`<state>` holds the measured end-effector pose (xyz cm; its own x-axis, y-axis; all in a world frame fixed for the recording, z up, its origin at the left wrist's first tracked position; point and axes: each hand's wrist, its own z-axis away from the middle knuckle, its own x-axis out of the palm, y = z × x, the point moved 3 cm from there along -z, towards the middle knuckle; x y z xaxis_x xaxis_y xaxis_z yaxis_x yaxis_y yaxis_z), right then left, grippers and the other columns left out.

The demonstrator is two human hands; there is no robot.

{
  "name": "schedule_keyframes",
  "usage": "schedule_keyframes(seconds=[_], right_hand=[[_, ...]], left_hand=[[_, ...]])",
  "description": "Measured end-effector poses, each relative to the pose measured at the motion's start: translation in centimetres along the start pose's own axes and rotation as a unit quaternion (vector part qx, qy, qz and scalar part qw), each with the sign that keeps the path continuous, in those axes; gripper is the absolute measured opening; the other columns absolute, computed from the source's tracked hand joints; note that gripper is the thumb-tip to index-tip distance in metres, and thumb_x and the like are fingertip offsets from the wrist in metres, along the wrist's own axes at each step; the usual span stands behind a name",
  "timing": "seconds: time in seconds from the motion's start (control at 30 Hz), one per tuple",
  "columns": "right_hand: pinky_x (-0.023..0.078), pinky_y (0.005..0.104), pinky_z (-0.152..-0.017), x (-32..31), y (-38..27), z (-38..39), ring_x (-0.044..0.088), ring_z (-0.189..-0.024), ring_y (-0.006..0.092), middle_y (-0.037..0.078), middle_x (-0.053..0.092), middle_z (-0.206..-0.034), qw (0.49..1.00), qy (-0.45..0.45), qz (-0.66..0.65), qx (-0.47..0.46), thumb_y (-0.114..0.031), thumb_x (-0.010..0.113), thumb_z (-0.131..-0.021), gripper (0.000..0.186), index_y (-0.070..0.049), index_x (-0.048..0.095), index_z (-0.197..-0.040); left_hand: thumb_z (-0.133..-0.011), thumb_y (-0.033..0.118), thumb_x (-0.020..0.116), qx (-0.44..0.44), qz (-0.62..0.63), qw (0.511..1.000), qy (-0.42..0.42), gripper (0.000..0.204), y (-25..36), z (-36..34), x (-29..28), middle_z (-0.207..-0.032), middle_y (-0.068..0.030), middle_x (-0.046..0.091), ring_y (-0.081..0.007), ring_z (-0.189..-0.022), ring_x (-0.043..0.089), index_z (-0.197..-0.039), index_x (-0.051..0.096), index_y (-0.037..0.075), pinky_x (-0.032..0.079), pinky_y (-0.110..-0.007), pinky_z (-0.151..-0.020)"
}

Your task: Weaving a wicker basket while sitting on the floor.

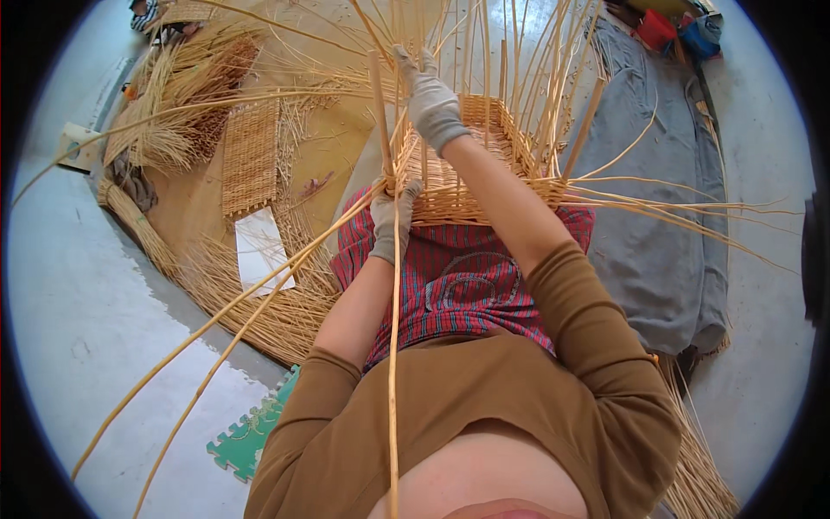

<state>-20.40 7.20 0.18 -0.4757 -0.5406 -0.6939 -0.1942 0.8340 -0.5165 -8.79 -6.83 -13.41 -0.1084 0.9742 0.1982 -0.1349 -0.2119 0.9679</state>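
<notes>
A half-woven rectangular wicker basket rests on my lap, with many upright stakes rising from its rim. My left hand, in a grey glove, is closed on a long pale willow rod at the basket's near left corner. My right hand, also gloved, reaches up over the basket and grips upright stakes near the far left side. Long loose rods sweep from the corner down to the lower left. A red checked cloth covers my lap under the basket.
Bundles of willow rods lie on the floor at left, with a flat woven panel and a white sheet. A grey cloth is spread at right. A green foam mat sits below left.
</notes>
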Motion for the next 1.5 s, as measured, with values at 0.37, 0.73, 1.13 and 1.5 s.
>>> schedule_keyframes(seconds=[0.37, 0.73, 1.13, 1.5], right_hand=[[0.051, 0.0277, -0.055, -8.8, 8.4, 19.9, 0.066, -0.074, 0.0142, 0.012, 0.071, -0.096, 0.825, 0.172, -0.497, 0.205, -0.011, 0.051, -0.101, 0.027, -0.010, 0.043, -0.127], [0.058, 0.0333, -0.080, -7.5, 12.9, 20.3, 0.068, -0.089, 0.0178, 0.009, 0.067, -0.098, 0.854, 0.048, -0.475, 0.205, 0.006, 0.049, -0.098, 0.017, -0.008, 0.054, -0.107], [0.054, 0.0329, -0.063, -9.6, 12.9, 14.1, 0.063, -0.072, 0.0142, 0.006, 0.058, -0.082, 0.911, 0.161, -0.379, -0.006, -0.008, 0.050, -0.101, 0.032, -0.012, 0.050, -0.133], [0.050, 0.0432, -0.074, -10.2, 11.5, 17.4, 0.063, -0.081, 0.0376, 0.021, 0.066, -0.084, 0.975, -0.126, -0.095, 0.154, -0.027, 0.054, -0.098, 0.028, -0.002, 0.067, -0.097]], left_hand=[[-0.078, 0.010, 0.081, -0.073, -0.038, 0.996, -0.045, 0.067, 0.3, -0.8, -1.1, -0.114, -0.0112, 0.065, -0.0202, -0.101, 0.062, -0.136, 0.046, 0.004, 0.052, -0.031, -0.087], [-0.094, 0.030, 0.059, 0.155, -0.528, 0.812, -0.196, 0.034, 3.8, 1.2, 7.8, -0.098, -0.0173, 0.067, -0.0351, -0.095, 0.064, -0.113, 0.061, 0.002, 0.052, -0.037, -0.085], [-0.097, 0.045, 0.056, -0.076, -0.442, 0.860, -0.245, 0.050, 2.9, -0.1, 8.4, -0.093, -0.0176, 0.070, -0.0226, -0.068, 0.071, -0.121, 0.061, 0.002, 0.058, -0.033, -0.058], [-0.098, 0.026, 0.060, -0.201, -0.260, 0.919, -0.216, 0.030, 3.1, 0.5, 9.5, -0.073, -0.0114, 0.067, -0.0184, -0.052, 0.065, -0.118, 0.057, 0.004, 0.053, -0.032, -0.041]])
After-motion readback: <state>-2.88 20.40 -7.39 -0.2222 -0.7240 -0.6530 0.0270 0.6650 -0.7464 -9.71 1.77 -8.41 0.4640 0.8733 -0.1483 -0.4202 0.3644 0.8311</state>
